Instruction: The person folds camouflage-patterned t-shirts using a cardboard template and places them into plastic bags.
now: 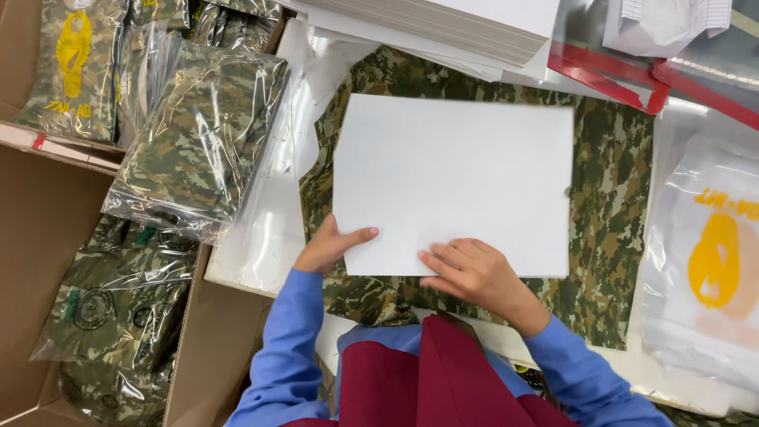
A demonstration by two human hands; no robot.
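Observation:
A white rectangular card sheet (451, 178) lies flat on a camouflage garment (613, 198) spread on the table. My left hand (330, 247) grips the sheet's near left corner, thumb on top. My right hand (474, 273) rests flat on the sheet's near edge, fingers spread and pointing left. Both sleeves are blue, and a dark red apron shows below.
A stack of white card sheets (474, 28) sits beyond the garment. Bagged camouflage garments (198, 138) fill cardboard boxes (47, 237) at the left. Clear plastic bags with a yellow print (711, 253) lie at the right. Red-edged trays (632, 79) stand at the far right.

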